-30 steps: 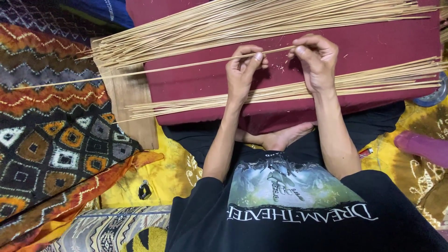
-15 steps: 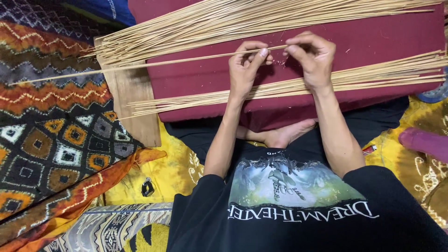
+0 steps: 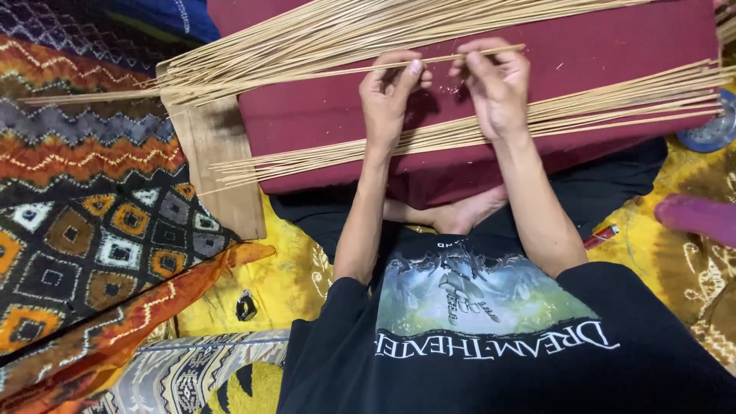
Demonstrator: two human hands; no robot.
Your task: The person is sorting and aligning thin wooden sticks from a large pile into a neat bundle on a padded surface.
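Over the maroon cushion [image 3: 613, 38], my left hand [image 3: 387, 96] and right hand [image 3: 494, 84] pinch one thin bamboo stick [image 3: 307, 74]. My fingertips hide its middle; the stick bundles [image 3: 598, 107] run off frame.

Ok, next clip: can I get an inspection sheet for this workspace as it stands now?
Surface: maroon cushion across the lap, on a wooden board.
Job's things: single stick held over the cushion; far pile of sticks; near bundle of sticks.
Clutter: red pen-like object; small dark object; blue-rimmed dish, partly cut off.
Grippers: left hand and right hand both pinch the single stick.
Cables: nothing seen.
Surroundings: patterned rugs, yellow cloth, pink object at the right edge.
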